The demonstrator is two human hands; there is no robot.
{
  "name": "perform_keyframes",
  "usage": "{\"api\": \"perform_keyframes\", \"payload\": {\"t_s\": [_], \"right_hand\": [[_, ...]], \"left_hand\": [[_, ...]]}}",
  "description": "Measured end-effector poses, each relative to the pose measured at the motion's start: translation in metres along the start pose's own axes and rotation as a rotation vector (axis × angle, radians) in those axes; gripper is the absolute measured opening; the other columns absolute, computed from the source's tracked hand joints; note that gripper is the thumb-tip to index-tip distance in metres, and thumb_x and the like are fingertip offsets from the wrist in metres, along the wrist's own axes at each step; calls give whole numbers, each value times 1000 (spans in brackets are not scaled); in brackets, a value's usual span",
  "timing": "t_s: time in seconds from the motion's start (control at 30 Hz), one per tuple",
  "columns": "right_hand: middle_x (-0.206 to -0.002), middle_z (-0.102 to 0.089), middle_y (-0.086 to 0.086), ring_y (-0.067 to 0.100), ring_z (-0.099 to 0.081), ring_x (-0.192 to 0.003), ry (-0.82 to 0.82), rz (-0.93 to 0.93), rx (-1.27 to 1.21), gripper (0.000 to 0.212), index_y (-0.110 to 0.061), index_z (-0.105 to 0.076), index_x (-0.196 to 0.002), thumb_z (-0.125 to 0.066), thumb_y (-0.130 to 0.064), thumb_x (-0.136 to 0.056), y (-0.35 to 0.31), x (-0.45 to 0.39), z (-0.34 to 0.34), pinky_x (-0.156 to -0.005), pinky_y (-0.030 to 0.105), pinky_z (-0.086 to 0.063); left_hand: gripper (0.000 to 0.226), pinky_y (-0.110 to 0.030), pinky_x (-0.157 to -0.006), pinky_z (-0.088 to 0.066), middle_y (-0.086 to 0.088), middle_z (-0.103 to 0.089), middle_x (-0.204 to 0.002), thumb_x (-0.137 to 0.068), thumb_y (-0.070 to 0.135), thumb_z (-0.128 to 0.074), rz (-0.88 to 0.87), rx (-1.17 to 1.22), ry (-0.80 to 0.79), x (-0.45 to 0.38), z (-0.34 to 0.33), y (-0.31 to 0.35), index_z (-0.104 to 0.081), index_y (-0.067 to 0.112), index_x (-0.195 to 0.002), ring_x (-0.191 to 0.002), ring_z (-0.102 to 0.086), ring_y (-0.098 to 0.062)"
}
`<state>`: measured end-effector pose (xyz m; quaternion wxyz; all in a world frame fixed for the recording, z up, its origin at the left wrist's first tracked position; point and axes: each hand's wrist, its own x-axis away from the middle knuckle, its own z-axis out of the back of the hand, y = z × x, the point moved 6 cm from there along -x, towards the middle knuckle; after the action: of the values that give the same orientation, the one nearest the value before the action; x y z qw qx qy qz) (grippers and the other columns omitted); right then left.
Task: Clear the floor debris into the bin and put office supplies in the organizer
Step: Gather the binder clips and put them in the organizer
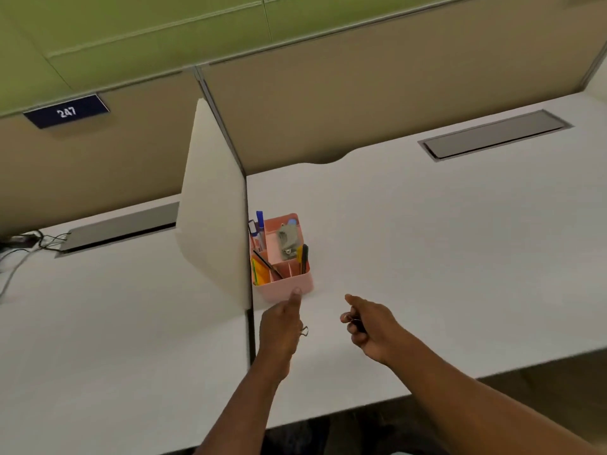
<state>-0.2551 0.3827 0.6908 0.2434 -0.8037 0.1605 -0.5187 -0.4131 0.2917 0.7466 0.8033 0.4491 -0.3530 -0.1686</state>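
Both hands reach over the white table [427, 257]. The left hand [282, 326] is closed around a small binder clip [304, 331], and its forefinger touches the near wall of the pink organizer [289, 290]. The right hand [371, 326] is clenched on a dark clip [356, 321]. The organizer stands just beside the white divider [213, 205] and contains pens and other supplies.

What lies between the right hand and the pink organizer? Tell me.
In the head view, only bare white desk lies between the right hand and the pink organizer.
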Motion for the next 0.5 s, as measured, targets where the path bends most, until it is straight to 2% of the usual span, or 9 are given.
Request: {"api": "perform_keyframes", "payload": {"t_s": [0.1,0.17,0.23,0.3,0.37,0.43,0.5], "right_hand": [[-60,-59,4,11,-38,-44,-11,18,97,23,-10,-57,-85,-56,-31,-95,-35,-46,-10,-38,19,-23],[-60,-60,5,11,-38,-44,-27,18,157,23,-7,-63,-98,-54,-28,-96,-53,-77,-20,-39,20,-23],[-61,-62,7,11,-39,-44,-41,8,214,22,-7,-66,-103,-57,-24,-93,-67,-105,-32,-40,21,-23],[-59,-63,7,11,-38,-43,-60,-19,255,19,-7,-66,-103,-61,-20,-89,-75,-130,-46,-40,22,-23],[-57,-63,6,11,-38,-42,-65,-32,261,17,-8,-67,-101,-62,-18,-88,-80,-147,-54,-39,21,-23],[-56,-62,5,11,-37,-41,-75,-66,250,15,-9,-66,-100,-63,-19,-89,-86,-168,-61,-38,21,-24],[-57,-59,4,10,-36,-41,-102,-108,241,16,-10,-66,-100,-64,-20,-88,-87,-182,-63,-38,20,-23]], "left_hand": [[56,-20,-49,-34,7,-59,-67,-89,63,-36,-342,-446,107,-43,-8,30,-64,14,-90,-62,-55,-9],[49,-15,-47,-32,6,-68,-85,-92,60,-39,-418,-640,157,-68,-11,35,-56,23,-118,-73,-63,-12],[56,-14,-47,-30,3,-70,-98,-92,61,-41,-417,-765,151,-89,-16,32,-42,25,-134,-81,-67,-16],[69,-15,-47,-31,3,-70,-99,-90,63,-43,-345,-843,125,-104,-21,24,-29,23,-145,-83,-67,-14],[79,-13,-46,-30,8,-66,-87,-89,66,-41,-270,-867,111,-112,-22,17,-19,21,-150,-73,-62,-7],[83,-14,-43,-27,14,-53,-74,-88,69,-37,-217,-894,132,-123,-22,11,-14,20,-152,-60,-50,-3],[84,-17,-45,-31,12,-54,-75,-88,69,-36,-179,-900,158,-130,-19,5,-12,20,-153,-62,-48,-4]]}}
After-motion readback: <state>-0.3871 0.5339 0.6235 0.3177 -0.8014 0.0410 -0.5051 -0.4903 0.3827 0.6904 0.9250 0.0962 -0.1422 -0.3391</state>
